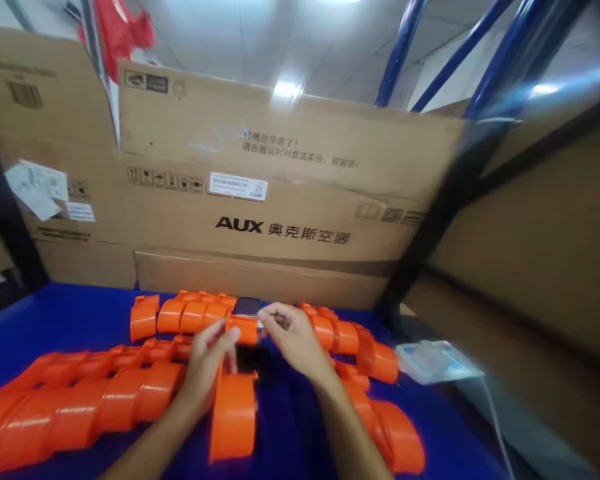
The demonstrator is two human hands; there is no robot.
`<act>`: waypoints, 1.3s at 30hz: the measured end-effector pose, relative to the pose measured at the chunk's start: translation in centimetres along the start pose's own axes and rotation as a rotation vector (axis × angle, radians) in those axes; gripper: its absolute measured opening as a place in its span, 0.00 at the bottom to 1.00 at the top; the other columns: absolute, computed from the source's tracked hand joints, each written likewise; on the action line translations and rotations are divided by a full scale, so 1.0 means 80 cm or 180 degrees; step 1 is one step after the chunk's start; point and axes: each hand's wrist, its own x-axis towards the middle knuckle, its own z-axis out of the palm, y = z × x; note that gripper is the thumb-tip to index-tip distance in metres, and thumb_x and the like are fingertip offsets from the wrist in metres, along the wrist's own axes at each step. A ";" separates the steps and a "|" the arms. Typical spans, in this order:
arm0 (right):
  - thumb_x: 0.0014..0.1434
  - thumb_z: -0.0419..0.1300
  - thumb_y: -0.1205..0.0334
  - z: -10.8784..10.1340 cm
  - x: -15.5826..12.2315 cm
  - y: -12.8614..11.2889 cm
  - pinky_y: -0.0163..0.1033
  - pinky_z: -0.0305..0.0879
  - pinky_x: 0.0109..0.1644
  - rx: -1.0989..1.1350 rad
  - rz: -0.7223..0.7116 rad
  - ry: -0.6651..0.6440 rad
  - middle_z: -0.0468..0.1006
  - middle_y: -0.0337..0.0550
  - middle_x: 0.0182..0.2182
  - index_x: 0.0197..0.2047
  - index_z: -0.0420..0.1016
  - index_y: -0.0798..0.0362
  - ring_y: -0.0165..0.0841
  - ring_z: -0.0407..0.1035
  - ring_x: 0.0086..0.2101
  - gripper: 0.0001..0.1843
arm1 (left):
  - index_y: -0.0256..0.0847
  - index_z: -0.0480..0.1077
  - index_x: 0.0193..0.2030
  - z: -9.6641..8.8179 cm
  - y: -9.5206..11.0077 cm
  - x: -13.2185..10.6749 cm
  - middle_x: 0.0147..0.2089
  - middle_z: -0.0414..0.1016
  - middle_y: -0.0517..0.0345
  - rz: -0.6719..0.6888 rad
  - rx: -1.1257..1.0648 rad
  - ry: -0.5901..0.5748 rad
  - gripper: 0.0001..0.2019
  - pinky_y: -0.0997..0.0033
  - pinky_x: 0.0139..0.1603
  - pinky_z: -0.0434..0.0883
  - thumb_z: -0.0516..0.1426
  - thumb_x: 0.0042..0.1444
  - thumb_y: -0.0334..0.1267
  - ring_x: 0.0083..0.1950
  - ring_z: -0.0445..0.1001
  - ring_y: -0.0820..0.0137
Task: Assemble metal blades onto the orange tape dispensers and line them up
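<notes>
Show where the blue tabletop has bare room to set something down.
Bare: blue tabletop at far left, between the left front row of curved orange plastic pieces and the brown cardboard; also a narrower strip outside the right-side orange pieces. Crowded: the middle, where left hand and right hand meet at a small orange piece.

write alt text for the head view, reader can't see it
A person's left hand holds a small orange piece, with the right hand's fingertips at its right end; whether they grip anything is unclear. Curved orange pieces stand in rows on both sides of a blue surface, before a large cardboard panel printed AUX.
</notes>
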 end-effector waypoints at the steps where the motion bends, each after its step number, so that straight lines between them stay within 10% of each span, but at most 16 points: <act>1: 0.59 0.65 0.50 0.000 -0.003 0.004 0.27 0.57 0.20 0.0082 0.0081 -0.0002 0.76 0.37 0.22 0.33 0.76 0.53 0.25 0.64 0.21 0.14 | 0.40 0.68 0.35 0.002 -0.001 0.001 0.16 0.65 0.69 -0.0033 -0.0009 -0.0044 0.14 0.82 0.18 0.57 0.61 0.58 0.49 0.16 0.60 0.78; 14: 0.56 0.66 0.50 -0.023 -0.028 0.023 0.27 0.45 0.17 0.1087 0.0003 0.1626 0.62 0.30 0.19 0.32 0.70 0.51 0.23 0.51 0.18 0.14 | 0.36 0.70 0.50 0.022 -0.005 -0.011 0.16 0.71 0.64 -0.0682 0.0200 -0.0866 0.22 0.78 0.22 0.57 0.57 0.61 0.54 0.17 0.65 0.75; 39: 0.59 0.65 0.47 -0.023 -0.040 0.025 0.28 0.54 0.18 0.0527 -0.0078 0.0968 0.70 0.34 0.20 0.31 0.70 0.51 0.24 0.59 0.18 0.17 | 0.39 0.70 0.39 0.016 -0.008 -0.001 0.16 0.71 0.62 -0.0635 0.0310 -0.0283 0.22 0.77 0.23 0.59 0.58 0.58 0.59 0.18 0.64 0.73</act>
